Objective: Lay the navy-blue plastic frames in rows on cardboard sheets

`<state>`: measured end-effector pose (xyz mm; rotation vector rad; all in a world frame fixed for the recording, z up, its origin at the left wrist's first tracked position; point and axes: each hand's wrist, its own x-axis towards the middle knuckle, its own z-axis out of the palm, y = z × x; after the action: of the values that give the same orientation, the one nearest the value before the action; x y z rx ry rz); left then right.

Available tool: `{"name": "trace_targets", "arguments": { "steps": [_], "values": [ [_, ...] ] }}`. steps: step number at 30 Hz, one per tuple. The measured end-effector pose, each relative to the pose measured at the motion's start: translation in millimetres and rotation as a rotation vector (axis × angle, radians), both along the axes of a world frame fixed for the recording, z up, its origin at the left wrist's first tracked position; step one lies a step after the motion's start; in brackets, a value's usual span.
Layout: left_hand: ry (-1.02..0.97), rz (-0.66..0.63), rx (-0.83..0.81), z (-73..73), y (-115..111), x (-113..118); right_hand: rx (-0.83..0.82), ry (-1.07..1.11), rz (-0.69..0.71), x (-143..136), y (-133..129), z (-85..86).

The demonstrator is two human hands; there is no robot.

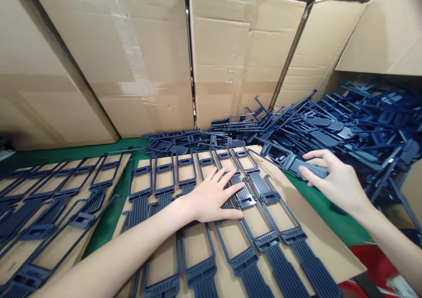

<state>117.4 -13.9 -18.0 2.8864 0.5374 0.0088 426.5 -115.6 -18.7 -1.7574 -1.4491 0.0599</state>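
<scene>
My left hand (pixel 216 196) lies with fingers spread over rows of dark blue plastic frames, each with a ribbed tab. These frames (pixel 272 201) are lined up side by side on a cardboard sheet (pixel 316 227). On the right, my right hand (pixel 332 179) grips the ribbed end of another blue plastic frame (pixel 308 166) between thumb and fingers. Its far end overlaps the edge of the loose pile, just beyond the sheet's right edge. The left palm hides parts of the frames beneath it.
A large tangled pile of blue plastic frames (pixel 349 126) fills the right and back. Cardboard boxes (pixel 244 56) stand along the back. At left lies a second cardboard sheet (pixel 112 179) with more frames. Green table surface (pixel 346 225) shows between them. Something red (pixel 372 260) sits at lower right.
</scene>
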Motion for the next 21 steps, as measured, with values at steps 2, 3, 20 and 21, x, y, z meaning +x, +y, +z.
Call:
{"name": "trace_targets", "arguments": {
  "steps": [2,3,20,21],
  "values": [
    [0.003,0.001,-0.008,0.6,0,0,-0.05,-0.001,0.033,3,-3,-7.9],
    [0.005,0.002,-0.014,0.9,0,0,-0.08,0.006,0.048,6,-3,-12.9],
    [-0.005,0.003,-0.025,2.3,-1,1,0.089,-0.347,0.066,11,-8,-20.5],
    [-0.011,0.004,-0.028,2.4,-1,1,0.103,-0.425,0.067,10,-9,-20.7]
  ]
}}
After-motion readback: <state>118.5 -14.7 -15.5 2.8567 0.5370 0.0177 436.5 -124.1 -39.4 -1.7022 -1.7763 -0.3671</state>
